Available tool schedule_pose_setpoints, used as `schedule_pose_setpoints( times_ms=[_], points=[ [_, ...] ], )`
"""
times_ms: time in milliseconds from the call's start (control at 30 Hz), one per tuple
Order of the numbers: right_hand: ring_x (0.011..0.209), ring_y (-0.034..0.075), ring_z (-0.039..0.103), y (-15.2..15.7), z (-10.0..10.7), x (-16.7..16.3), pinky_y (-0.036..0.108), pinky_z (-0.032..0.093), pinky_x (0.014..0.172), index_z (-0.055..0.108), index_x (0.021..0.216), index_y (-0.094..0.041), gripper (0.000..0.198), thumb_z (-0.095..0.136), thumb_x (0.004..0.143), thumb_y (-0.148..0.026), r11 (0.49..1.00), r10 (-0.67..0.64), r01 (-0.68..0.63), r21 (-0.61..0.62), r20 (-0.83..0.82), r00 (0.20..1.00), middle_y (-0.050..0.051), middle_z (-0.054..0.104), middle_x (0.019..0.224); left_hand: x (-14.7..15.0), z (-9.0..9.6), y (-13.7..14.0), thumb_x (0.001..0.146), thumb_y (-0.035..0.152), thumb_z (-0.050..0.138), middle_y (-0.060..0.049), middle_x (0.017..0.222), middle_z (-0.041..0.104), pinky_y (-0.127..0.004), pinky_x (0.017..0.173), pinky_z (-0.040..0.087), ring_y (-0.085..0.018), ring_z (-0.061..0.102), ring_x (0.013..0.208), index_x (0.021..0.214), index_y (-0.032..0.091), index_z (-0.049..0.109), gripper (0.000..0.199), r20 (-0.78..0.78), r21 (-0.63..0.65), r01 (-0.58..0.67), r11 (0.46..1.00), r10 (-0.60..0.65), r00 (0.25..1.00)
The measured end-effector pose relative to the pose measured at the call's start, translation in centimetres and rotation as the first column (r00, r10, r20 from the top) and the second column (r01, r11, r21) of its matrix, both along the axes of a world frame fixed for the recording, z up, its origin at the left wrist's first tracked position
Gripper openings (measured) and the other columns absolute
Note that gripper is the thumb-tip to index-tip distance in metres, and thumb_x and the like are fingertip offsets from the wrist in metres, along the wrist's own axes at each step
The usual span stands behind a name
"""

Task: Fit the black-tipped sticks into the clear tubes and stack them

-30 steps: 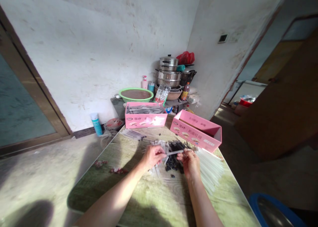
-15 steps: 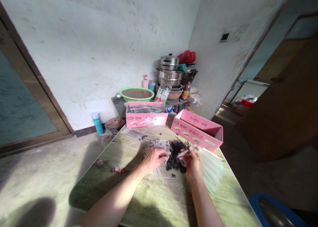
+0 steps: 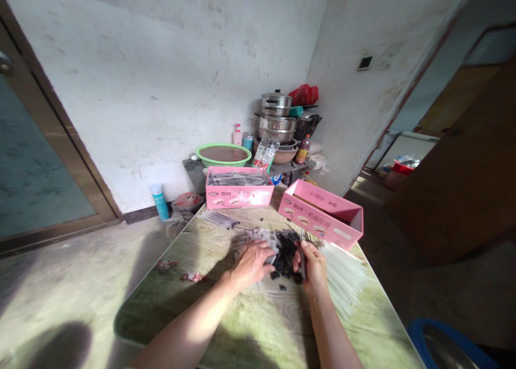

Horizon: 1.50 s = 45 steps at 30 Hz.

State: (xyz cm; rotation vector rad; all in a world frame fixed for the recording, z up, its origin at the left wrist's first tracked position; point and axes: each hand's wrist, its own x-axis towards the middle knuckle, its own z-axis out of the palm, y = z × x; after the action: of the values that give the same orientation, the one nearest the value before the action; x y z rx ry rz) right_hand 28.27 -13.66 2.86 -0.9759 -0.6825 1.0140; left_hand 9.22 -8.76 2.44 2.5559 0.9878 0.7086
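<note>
My right hand (image 3: 314, 264) pinches a slim pen (image 3: 303, 258), held almost upright over the dark pile. My left hand (image 3: 253, 262) is palm down, fingers apart, on a heap of translucent pen caps (image 3: 262, 235); its fingertips are partly hidden. Between both hands lies a pile of small black pen parts (image 3: 286, 245). Right of my right hand, many whitish translucent tubes (image 3: 344, 277) lie spread side by side. A few finished-looking pens (image 3: 220, 219) rest at the table's far left.
Behind the piles stand a pink box (image 3: 239, 197) full of pens and a second pink box (image 3: 322, 218), angled at the right edge. Farther back are a green basin (image 3: 223, 154), stacked steel pots (image 3: 277, 124) and bottles. One black piece (image 3: 282, 288) lies loose on the table (image 3: 250, 326).
The pen in my right hand has turned from slanting to nearly upright. My left hand has gone from pinched fingers to spread ones over the translucent caps.
</note>
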Motion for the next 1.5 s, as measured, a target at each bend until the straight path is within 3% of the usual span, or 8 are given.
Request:
schedule_pose_setpoints(
  times_ms=[300, 467, 533, 633, 733, 867, 1067, 1500],
  points=[
    [0.033, 0.011, 0.049, -0.1, -0.2, -0.2, 0.020, 0.037, 0.034, 0.071, 0.085, -0.014, 0.047, 0.084, 0.072, -0.057, 0.999, 0.032, -0.032, -0.013, 0.007, 0.999, -0.004, 0.058, 0.047, 0.5, 0.5, -0.7, 0.086, 0.017, 0.072, -0.007, 0.100, 0.072, -0.036, 0.092, 0.045, -0.026, 0.063, 0.102, 0.103, 0.021, 0.073, 0.018, -0.056, -0.019, 0.010, 1.000, -0.011, 0.998],
    [0.033, 0.011, 0.049, 0.1, -0.6, -0.3, 0.021, 0.037, 0.033, 0.071, 0.098, -0.014, 0.052, 0.078, 0.077, -0.061, 0.998, 0.051, -0.049, -0.032, 0.041, 0.998, -0.003, 0.061, 0.050, 0.6, 0.1, -0.4, 0.086, 0.010, 0.064, -0.004, 0.096, 0.074, -0.035, 0.092, 0.048, -0.023, 0.066, 0.098, 0.099, 0.022, 0.072, 0.019, 0.253, -0.113, 0.045, 0.993, -0.015, 0.967],
    [0.030, 0.009, 0.044, 0.1, -0.7, -0.3, 0.019, 0.030, 0.032, 0.072, 0.100, -0.013, 0.054, 0.076, 0.080, -0.062, 0.998, 0.059, -0.056, -0.037, 0.088, 0.994, -0.003, 0.061, 0.050, 0.6, -0.2, 0.2, 0.086, 0.015, 0.065, -0.004, 0.094, 0.074, -0.033, 0.086, 0.051, -0.022, 0.069, 0.092, 0.100, 0.020, 0.073, 0.017, 0.465, -0.258, 0.091, 0.962, 0.041, 0.884],
    [0.030, 0.006, 0.037, 0.1, -0.8, -0.3, 0.018, 0.020, 0.032, 0.073, 0.096, -0.011, 0.053, 0.072, 0.083, -0.063, 0.996, 0.088, -0.080, -0.047, 0.181, 0.980, -0.003, 0.057, 0.048, 0.5, -0.6, 1.1, 0.084, 0.031, 0.071, -0.006, 0.094, 0.074, -0.030, 0.071, 0.055, -0.021, 0.071, 0.080, 0.104, 0.018, 0.073, 0.024, 0.698, -0.468, 0.258, 0.845, 0.174, 0.695],
    [0.031, 0.006, 0.034, 0.0, -1.1, -0.5, 0.020, 0.016, 0.034, 0.073, 0.093, -0.012, 0.051, 0.071, 0.084, -0.062, 0.985, 0.170, -0.157, -0.066, 0.277, 0.946, -0.004, 0.055, 0.048, 0.1, -0.8, 1.8, 0.077, 0.043, 0.080, -0.006, 0.094, 0.074, -0.030, 0.066, 0.057, -0.019, 0.071, 0.072, 0.102, 0.018, 0.074, 0.036, 0.781, -0.577, 0.371, 0.727, 0.359, 0.511],
    [0.034, 0.006, 0.031, -0.2, -1.4, -0.7, 0.022, 0.017, 0.036, 0.073, 0.093, -0.014, 0.045, 0.068, 0.088, -0.059, 0.953, 0.301, -0.279, -0.117, 0.433, 0.850, -0.004, 0.055, 0.049, -0.5, -0.4, 2.1, 0.071, 0.044, 0.087, -0.003, 0.081, 0.073, -0.029, 0.068, 0.059, -0.018, 0.070, 0.071, 0.096, 0.018, 0.074, 0.039, 0.782, -0.622, 0.421, 0.660, 0.500, 0.371],
    [0.047, 0.010, 0.039, -0.3, -1.2, -1.2, 0.025, 0.027, 0.047, 0.063, 0.066, -0.018, 0.047, 0.061, 0.094, -0.055, 0.939, 0.313, -0.328, -0.105, 0.657, 0.686, -0.002, 0.050, 0.049, -0.5, 0.0, 2.0, 0.067, 0.043, 0.090, -0.002, 0.073, 0.070, -0.024, 0.058, 0.055, -0.014, 0.065, 0.063, 0.092, 0.014, 0.074, 0.041, 0.787, -0.614, 0.409, 0.675, 0.490, 0.374],
    [0.049, 0.012, 0.038, -0.7, -0.1, -1.5, 0.027, 0.027, 0.049, 0.062, 0.069, -0.018, 0.048, 0.058, 0.093, -0.059, 0.941, 0.313, -0.309, -0.137, 0.696, 0.646, -0.003, 0.046, 0.051, -0.3, -0.3, 2.2, 0.068, 0.040, 0.086, -0.002, 0.071, 0.069, -0.023, 0.051, 0.050, -0.014, 0.065, 0.057, 0.086, 0.014, 0.073, 0.034, 0.770, -0.608, 0.316, 0.728, 0.445, 0.457]
  ],
)
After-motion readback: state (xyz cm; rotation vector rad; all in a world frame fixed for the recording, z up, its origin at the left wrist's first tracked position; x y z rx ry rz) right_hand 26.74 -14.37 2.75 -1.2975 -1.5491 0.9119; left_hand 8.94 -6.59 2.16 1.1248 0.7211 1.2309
